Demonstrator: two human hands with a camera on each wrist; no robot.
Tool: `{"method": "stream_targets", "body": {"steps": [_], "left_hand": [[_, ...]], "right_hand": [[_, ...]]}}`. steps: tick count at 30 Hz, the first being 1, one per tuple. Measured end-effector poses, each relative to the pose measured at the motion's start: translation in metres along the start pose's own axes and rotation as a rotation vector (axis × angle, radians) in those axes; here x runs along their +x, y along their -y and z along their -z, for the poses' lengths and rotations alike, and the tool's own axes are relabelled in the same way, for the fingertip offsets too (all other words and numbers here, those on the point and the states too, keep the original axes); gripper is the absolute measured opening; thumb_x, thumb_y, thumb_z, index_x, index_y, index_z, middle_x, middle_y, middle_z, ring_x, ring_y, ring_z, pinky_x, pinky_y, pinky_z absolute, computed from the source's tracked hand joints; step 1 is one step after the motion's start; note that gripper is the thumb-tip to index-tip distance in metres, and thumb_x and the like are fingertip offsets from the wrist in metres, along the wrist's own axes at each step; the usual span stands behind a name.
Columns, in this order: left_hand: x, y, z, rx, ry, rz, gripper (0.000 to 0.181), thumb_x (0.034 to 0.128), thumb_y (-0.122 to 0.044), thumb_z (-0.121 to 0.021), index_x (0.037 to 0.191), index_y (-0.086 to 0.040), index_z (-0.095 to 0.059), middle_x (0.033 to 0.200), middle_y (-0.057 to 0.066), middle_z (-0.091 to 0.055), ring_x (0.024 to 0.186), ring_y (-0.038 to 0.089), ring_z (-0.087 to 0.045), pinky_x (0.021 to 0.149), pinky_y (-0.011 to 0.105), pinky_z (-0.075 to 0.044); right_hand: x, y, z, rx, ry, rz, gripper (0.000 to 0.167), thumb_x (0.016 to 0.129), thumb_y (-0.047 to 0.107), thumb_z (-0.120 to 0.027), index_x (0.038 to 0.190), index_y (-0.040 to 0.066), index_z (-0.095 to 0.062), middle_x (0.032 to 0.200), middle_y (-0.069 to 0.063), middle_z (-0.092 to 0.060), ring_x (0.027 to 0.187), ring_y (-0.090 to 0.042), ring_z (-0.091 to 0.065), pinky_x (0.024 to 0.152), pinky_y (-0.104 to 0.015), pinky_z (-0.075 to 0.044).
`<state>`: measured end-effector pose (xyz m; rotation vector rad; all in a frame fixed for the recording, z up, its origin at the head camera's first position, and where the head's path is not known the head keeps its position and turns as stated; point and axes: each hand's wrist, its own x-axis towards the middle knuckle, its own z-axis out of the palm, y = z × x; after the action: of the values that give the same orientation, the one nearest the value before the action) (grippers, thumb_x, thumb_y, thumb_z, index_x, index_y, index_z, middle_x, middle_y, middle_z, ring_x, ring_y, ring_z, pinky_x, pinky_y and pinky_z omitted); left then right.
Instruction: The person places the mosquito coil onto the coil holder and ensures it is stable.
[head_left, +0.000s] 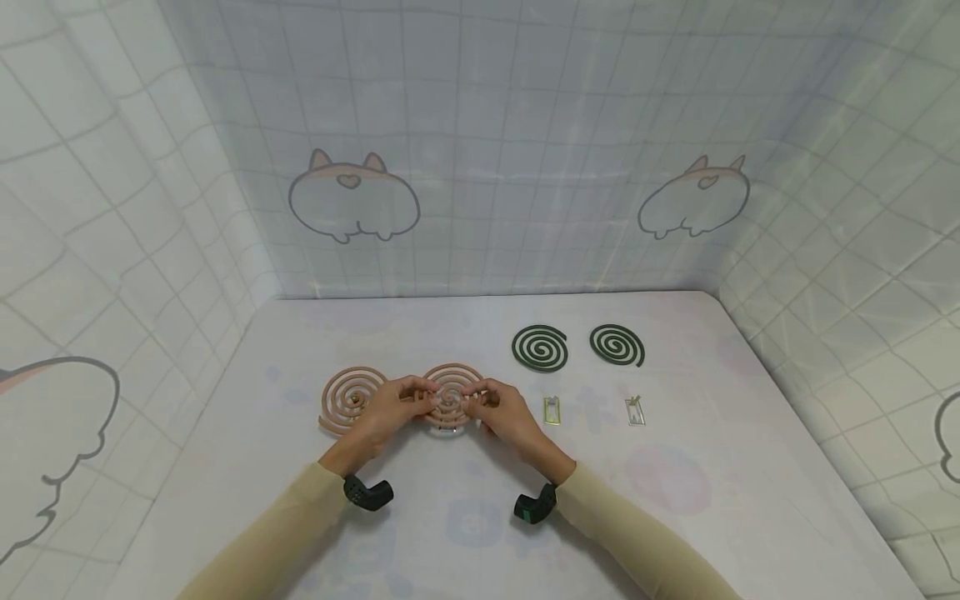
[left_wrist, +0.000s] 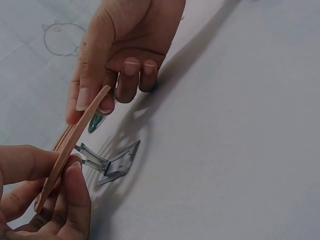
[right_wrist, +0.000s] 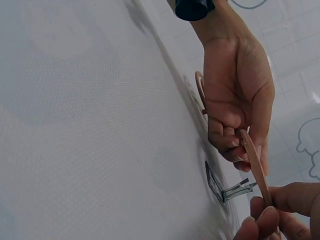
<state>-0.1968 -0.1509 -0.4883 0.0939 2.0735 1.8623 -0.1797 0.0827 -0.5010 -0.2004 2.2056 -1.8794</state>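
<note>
A brown mosquito coil (head_left: 448, 398) is held flat above the table between both hands. My left hand (head_left: 390, 408) pinches its left edge between thumb and fingers; opposite, my right hand (head_left: 510, 412) pinches the right edge. Below the coil, a small metal coil stand (left_wrist: 119, 164) sits on the table with raised prongs reaching up to the coil's underside. Whether the prongs grip the coil I cannot tell. Just left of it, a second brown coil (head_left: 356, 398) is partly covered by my left hand; the right wrist view shows it raised off the table.
Two green mosquito coils, one nearer (head_left: 540, 348) and one farther right (head_left: 617, 345), lie at the back right. In front of them are a yellowish metal stand (head_left: 546, 410) and a silver one (head_left: 635, 411). Patterned curtain walls (head_left: 480, 167) enclose the table's back and sides.
</note>
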Motion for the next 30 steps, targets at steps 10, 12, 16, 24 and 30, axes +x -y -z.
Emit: {"method": "stream_targets", "body": {"steps": [10, 12, 16, 24, 30], "left_hand": [[0.0012, 0.0056, -0.0025, -0.014, 0.004, -0.002, 0.027, 0.094, -0.001, -0.074, 0.119, 0.005, -0.066, 0.101, 0.011, -0.063, 0.089, 0.018, -0.062, 0.077, 0.031, -0.058], [0.0016, 0.0062, -0.0026, -0.005, 0.004, -0.001, 0.027, 0.0939, -0.003, -0.074, 0.119, 0.004, -0.067, 0.102, 0.01, -0.063, 0.09, 0.019, -0.061, 0.076, 0.031, -0.057], [0.0015, 0.0067, -0.0027, 0.006, 0.0, 0.006, 0.027, 0.0951, -0.005, -0.074, 0.12, 0.002, -0.067, 0.104, 0.011, -0.063, 0.092, 0.02, -0.06, 0.077, 0.031, -0.057], [0.0019, 0.0082, -0.0043, -0.036, -0.006, 0.02, 0.028, 0.0956, -0.003, -0.073, 0.121, 0.003, -0.066, 0.101, 0.011, -0.062, 0.092, 0.021, -0.063, 0.078, 0.032, -0.058], [0.002, 0.0076, -0.0054, -0.059, -0.016, 0.029, 0.027, 0.0954, -0.001, -0.072, 0.121, 0.003, -0.066, 0.102, 0.012, -0.065, 0.092, 0.021, -0.066, 0.079, 0.033, -0.059]], "right_hand": [[0.0016, -0.0001, -0.0001, -0.01, 0.003, -0.013, 0.022, 0.097, 0.017, -0.073, 0.118, 0.01, -0.071, 0.082, -0.007, -0.068, 0.057, -0.018, -0.055, 0.052, -0.028, -0.048], [0.0024, 0.0002, -0.0002, -0.006, 0.003, -0.013, 0.023, 0.096, 0.015, -0.073, 0.118, 0.009, -0.071, 0.082, -0.008, -0.068, 0.055, -0.017, -0.055, 0.051, -0.028, -0.048], [0.0037, 0.0011, 0.0001, -0.002, 0.003, -0.012, 0.023, 0.096, 0.012, -0.072, 0.119, 0.008, -0.071, 0.082, -0.009, -0.067, 0.053, -0.017, -0.054, 0.049, -0.028, -0.048], [0.0085, -0.001, 0.0013, -0.006, -0.01, 0.012, 0.022, 0.097, 0.01, -0.071, 0.119, 0.007, -0.07, 0.08, -0.008, -0.063, 0.051, -0.016, -0.054, 0.049, -0.028, -0.049], [0.008, 0.001, -0.0018, 0.081, -0.016, -0.027, 0.027, 0.097, 0.009, -0.071, 0.122, 0.002, -0.067, 0.086, -0.009, -0.065, 0.064, -0.02, -0.064, 0.062, -0.036, -0.061]]}}
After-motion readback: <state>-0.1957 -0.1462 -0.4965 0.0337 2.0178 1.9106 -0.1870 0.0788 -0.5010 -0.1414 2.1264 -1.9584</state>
